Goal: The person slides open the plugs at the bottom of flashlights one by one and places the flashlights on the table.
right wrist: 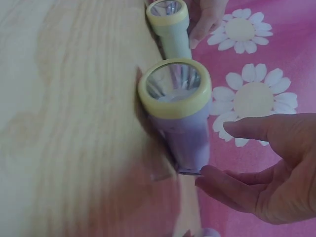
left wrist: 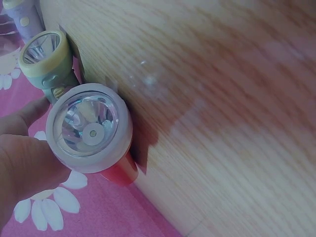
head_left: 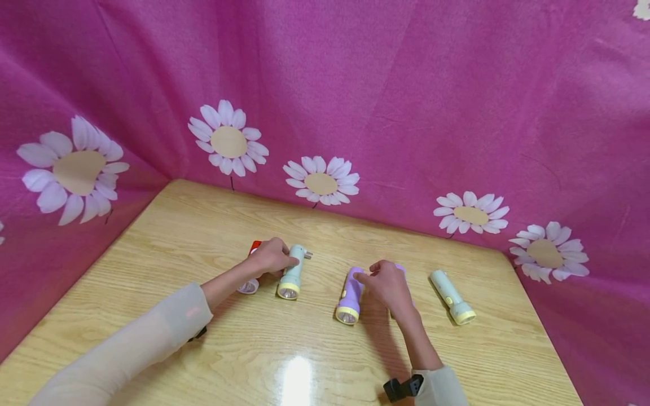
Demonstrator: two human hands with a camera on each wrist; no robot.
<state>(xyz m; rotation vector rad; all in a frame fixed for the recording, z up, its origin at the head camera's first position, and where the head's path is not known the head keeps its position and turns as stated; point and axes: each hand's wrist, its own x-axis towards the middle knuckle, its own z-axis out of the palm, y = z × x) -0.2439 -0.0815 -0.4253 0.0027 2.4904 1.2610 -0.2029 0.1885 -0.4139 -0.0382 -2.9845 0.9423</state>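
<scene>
My left hand reaches across a red flashlight with a white head and holds the tail half of a mint-green flashlight. Two metal plug prongs stick out of the mint-green one's side near the tail. My right hand has its thumb and fingers spread at the tail of a purple flashlight. In the right wrist view its fingertips are right at that tail, and the thumb stands apart. Both held-toward flashlights lie with their yellow-rimmed lenses facing me.
A second purple flashlight is mostly hidden behind my right hand. Farther right lies a pale green flashlight, slanted. The wooden table meets a pink curtain with white daisies at its back and sides.
</scene>
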